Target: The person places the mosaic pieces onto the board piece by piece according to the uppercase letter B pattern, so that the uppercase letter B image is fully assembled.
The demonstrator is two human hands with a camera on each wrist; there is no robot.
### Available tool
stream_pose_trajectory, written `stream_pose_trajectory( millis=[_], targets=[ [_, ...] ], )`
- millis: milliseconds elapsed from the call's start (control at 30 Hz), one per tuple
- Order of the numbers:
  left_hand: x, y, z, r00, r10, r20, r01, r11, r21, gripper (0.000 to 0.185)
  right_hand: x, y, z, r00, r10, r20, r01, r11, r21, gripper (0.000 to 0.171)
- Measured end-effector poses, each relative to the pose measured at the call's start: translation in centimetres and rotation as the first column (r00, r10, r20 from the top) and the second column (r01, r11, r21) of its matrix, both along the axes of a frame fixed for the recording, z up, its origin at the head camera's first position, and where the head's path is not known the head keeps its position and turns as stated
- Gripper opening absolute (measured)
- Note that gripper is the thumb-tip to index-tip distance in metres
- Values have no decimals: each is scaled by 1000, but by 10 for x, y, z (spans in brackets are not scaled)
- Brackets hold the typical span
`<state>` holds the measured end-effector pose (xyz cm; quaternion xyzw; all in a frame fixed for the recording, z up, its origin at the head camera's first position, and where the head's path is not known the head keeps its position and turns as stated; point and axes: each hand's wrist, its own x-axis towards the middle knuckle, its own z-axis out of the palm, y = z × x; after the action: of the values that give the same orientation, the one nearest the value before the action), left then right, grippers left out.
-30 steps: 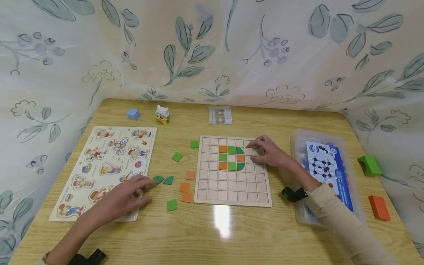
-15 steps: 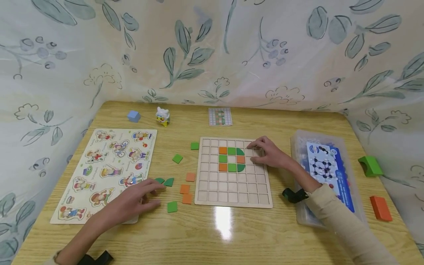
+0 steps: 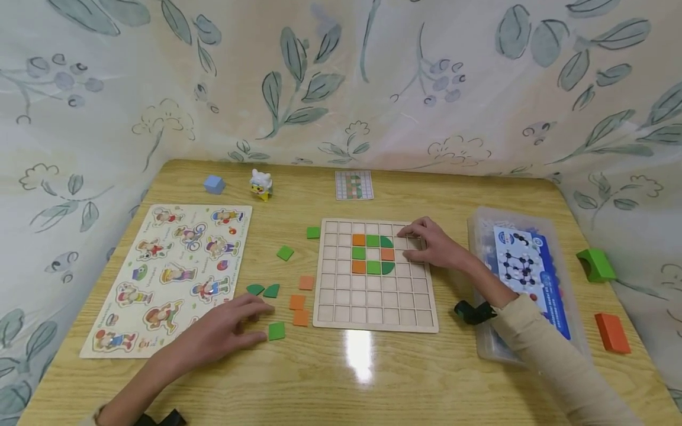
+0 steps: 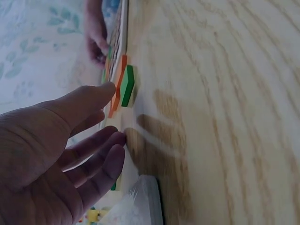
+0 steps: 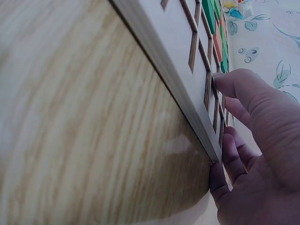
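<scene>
Head view: I log my left hand (image 3: 226,331), fingers spread, now beside the green square tile (image 3: 276,330), having slid nearer from the picture puzzle (image 3: 170,272); pickup looks close. Left wrist: tile (image 4: 127,86) ungripped past my fingertips. Right wrist: my right hand (image 5: 255,154) rests flat, unchanged, on the grid board (image 5: 187,70).

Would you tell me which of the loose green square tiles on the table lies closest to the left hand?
The green square tile by the left hand's fingertips, nearest the table's front edge; the other two lie farther back beside the grid board.

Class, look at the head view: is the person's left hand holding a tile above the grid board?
No, the left hand lies low on the table beside a loose green tile, left of the grid board.
</scene>
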<state>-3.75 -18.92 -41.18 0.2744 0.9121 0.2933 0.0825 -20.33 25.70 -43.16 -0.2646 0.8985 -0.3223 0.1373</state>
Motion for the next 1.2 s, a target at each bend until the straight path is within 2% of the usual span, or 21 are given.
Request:
stream_pose_trajectory(
  millis=[200, 300, 467, 900, 1100, 1200],
  targets=[
    [3, 7, 0, 999, 13, -51, -18, 995, -99, 40, 0, 2, 1, 1000, -10, -5, 10, 1000, 2, 37],
    [5, 11, -3, 992, -2, -128, -15, 992, -127, 41, 0, 2, 2, 1000, -6, -4, 6, 1000, -3, 37],
    [8, 16, -9, 964, -26, -263, -17, 987, -158, 44, 0, 1, 1, 1000, -3, -3, 2, 1000, -12, 37],
    [13, 27, -8, 945, -36, -324, -12, 989, -145, 36, 2, 1, 0, 1000, -4, 11, 4, 1000, -7, 38],
    [8, 26, -7, 931, -35, -362, 14, 998, -60, 33, 2, 0, 2, 1000, -12, 17, 12, 1000, 0, 38],
    [4, 24, -4, 936, -43, -349, 30, 999, -44, 34, 2, 0, 2, 1000, -14, 17, 14, 1000, 5, 39]
  ],
)
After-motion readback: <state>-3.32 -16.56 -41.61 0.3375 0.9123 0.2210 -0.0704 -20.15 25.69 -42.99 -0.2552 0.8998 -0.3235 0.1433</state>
